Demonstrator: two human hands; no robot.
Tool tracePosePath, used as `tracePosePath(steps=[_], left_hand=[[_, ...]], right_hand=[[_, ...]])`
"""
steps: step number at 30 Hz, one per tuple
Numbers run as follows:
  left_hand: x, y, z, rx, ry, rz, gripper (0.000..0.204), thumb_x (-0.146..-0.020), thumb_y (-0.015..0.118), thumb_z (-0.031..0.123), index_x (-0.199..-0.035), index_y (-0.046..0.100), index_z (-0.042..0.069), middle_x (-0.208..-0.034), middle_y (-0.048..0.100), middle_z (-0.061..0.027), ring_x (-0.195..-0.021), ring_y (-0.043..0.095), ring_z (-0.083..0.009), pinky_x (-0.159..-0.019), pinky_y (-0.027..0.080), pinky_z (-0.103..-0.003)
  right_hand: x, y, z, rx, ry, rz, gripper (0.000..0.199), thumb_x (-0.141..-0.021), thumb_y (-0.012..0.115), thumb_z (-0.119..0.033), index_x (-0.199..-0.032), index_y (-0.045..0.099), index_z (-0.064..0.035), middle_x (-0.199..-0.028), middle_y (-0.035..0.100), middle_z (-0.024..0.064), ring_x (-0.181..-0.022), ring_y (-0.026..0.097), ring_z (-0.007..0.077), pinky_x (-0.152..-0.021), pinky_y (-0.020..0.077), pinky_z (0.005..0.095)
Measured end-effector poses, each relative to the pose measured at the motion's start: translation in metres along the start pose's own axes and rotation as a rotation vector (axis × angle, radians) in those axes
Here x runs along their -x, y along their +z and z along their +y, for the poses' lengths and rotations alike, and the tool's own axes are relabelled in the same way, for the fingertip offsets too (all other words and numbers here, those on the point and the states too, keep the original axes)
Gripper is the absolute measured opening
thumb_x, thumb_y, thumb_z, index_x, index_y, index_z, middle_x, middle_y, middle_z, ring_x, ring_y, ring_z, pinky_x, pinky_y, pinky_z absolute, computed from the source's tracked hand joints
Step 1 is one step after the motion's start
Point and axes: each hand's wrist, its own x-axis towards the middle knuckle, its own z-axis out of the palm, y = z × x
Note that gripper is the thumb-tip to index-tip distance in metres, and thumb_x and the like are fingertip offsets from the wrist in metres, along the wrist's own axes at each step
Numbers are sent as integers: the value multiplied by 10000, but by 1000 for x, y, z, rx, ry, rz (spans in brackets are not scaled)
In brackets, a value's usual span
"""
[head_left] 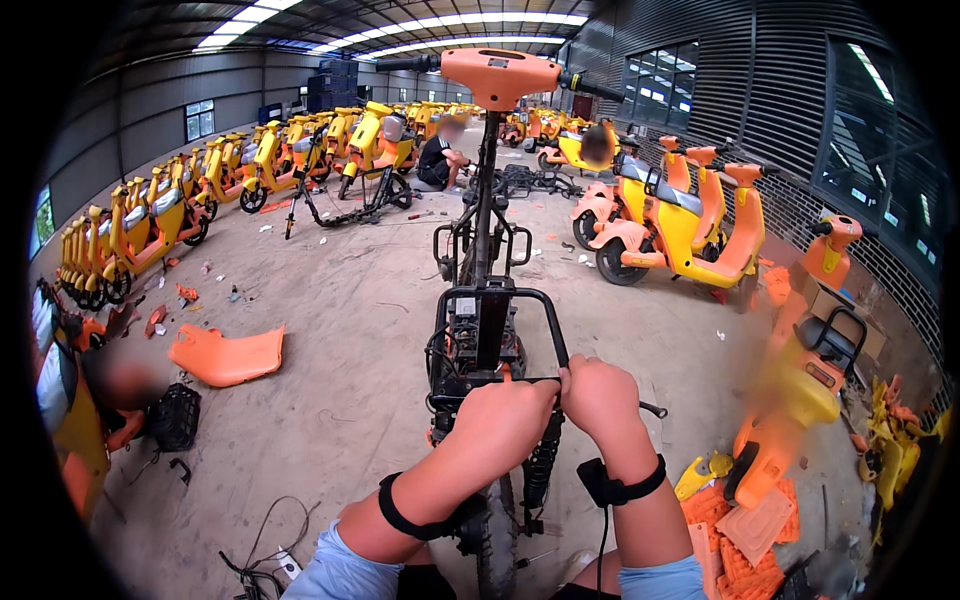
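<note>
Both hands grip the rear rail of a stripped scooter frame.

An orange body panel point(226, 356) lies on the concrete floor point(340, 300) at left. The left hand point(505, 410) and right hand point(598, 395) are both closed on the black rear rail point(545, 320) of the bare scooter frame point(480, 330), dead centre. Its side panels are off and its orange handlebar head point(498, 75) remains; loose orange panels point(745, 530) lie at right.
</note>
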Motion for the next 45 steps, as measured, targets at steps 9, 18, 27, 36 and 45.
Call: tracePosePath(steps=[9,18,27,36,45], left_hand=[[-17,11,-31,74,-93,147,220,-1024,638,227,-1134,788,108,-879,775,-168,-791,754,-377,-714,596,-489],[-45,54,-74,241,-117,423,224,-1065,604,252,-1123,752,95,-891,771,-162,-848,747,-396,-754,583,-508],[-44,56,-76,311,-165,362,234,-1049,605,242,-1141,760,92,-937,771,-201,-880,743,-418,-778,590,-523],[-41,56,-81,414,-163,324,234,-1051,613,226,-1159,761,80,-920,776,-189,-861,756,-384,-768,590,-478],[-37,51,-59,519,-66,151,246,-1066,655,179,-1258,748,58,-968,797,-138,-813,753,-208,-762,581,-342]], right_hand=[[-12,6,16,-82,-215,14,388,-1015,672,-440,-887,714,-76,-878,738,147,-807,737,375,-723,598,485],[-20,14,28,-78,-263,81,430,-978,695,-418,-709,714,-83,-730,691,117,-722,708,346,-642,562,474],[-18,24,23,12,-247,140,430,-997,674,-413,-707,721,-99,-730,705,111,-727,709,333,-649,562,461],[-9,-7,34,-584,37,225,256,-1036,696,-294,-1100,696,-46,-1023,738,110,-868,692,257,-760,552,386],[-12,-34,56,-1950,309,387,250,-1115,536,-83,-1356,564,-25,-1183,672,119,-803,558,108,-703,473,279]])
